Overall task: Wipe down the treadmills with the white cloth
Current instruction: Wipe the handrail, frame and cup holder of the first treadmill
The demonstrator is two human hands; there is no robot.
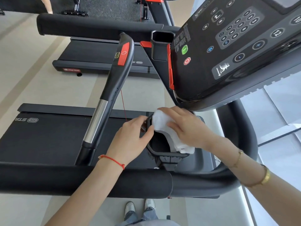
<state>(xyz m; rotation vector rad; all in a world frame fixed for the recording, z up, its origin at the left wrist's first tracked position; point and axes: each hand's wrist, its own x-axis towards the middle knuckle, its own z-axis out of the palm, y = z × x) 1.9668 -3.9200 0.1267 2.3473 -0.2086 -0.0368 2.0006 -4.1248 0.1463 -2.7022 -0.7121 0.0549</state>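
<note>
So the biggest thing here is the near treadmill [48, 137], with its console [236, 51] hanging just above the cup holder [160, 144], and I'll place everything off that cup holder. A second treadmill [101, 53] sits well beyond it, and the long handlebar [114, 88] with the red pad runs up and away to its left. The padded front bar [81, 181] crosses just below it, closest to the person's shoes.

The white cloth [164, 126] is draped over the far and right rim of the cup holder, partly dipping inside. The right hand [187, 128] lies flat on top of it, fingers spread and pressing the cloth down rather than bunched in a fist. The left hand [132, 137] is on the left rim, thumb and fingers curled around the edge, which looks like bracing it.

My take on doing this bit well: keep that left-hand brace so the holder doesn't wobble, then wrap the cloth over a couple of fingertips and run it right round the inside wall and down to the bottom, since gunk probably collects there. Follow the rim all the way round, refold to a clean face, and then go for the console buttons.
</note>
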